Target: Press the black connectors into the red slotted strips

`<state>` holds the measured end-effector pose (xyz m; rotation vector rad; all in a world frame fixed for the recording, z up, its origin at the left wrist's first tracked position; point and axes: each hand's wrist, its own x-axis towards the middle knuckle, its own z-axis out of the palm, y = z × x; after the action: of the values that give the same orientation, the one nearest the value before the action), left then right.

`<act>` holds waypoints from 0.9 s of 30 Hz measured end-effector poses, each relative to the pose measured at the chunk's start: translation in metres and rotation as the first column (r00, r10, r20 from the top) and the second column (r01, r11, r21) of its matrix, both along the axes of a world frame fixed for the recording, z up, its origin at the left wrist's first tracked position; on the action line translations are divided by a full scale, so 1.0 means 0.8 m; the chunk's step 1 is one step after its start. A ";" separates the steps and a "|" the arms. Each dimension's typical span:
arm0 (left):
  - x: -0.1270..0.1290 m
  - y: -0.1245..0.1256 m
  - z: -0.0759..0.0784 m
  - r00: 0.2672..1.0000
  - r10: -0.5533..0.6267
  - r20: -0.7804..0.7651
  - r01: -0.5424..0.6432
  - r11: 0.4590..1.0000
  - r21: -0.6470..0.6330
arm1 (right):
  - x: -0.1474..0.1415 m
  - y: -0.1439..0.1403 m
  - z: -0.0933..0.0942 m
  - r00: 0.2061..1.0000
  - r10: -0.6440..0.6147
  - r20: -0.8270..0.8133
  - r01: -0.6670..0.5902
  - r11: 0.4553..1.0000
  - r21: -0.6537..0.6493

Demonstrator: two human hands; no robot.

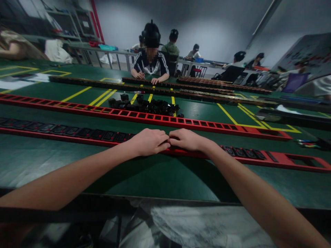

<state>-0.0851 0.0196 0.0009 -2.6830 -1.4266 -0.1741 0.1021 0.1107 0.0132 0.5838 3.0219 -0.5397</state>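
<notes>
Red strip (258, 156) (black sockets (64, 131)) on green table (155, 175)

Both hands (168, 141) seemingly on red strip (284, 159).

- This is a factory workroom where people put things together by hand.
- A very big green table (51, 162) with yellow lines (77, 93) painted on it fills the room.
- Long red strips (144, 118) with many holes lie in rows on the table, and some hold black sockets (77, 132).
- A pile of small black parts (152, 106) sits in the middle.
- A person in a dark jacket (151, 65) sits across the table, working on dark strips (181, 86).
- More people (240, 60) sit at tables behind.
- Metal shelves (64, 24) stand by the back wall.
</notes>
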 end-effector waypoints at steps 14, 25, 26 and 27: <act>0.001 -0.001 0.002 1.000 0.004 -0.006 -0.004 1.000 0.000 | 0.000 0.001 -0.001 1.000 0.006 0.004 -0.006 1.000 0.006; 0.001 0.000 0.002 1.000 0.023 -0.005 -0.023 1.000 -0.019 | 0.000 0.001 -0.001 1.000 -0.003 0.006 0.003 1.000 0.014; 0.001 0.000 0.002 1.000 0.023 -0.004 -0.023 1.000 -0.018 | 0.000 0.000 -0.001 1.000 -0.005 0.012 0.005 1.000 0.015; 0.001 -0.001 0.002 1.000 0.022 -0.003 -0.022 1.000 -0.016 | 0.000 0.000 0.000 1.000 -0.006 0.016 0.006 1.000 0.014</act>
<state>-0.0844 0.0191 0.0028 -2.6777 -1.4629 -0.1573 0.1021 0.1105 0.0131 0.5950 3.0122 -0.5127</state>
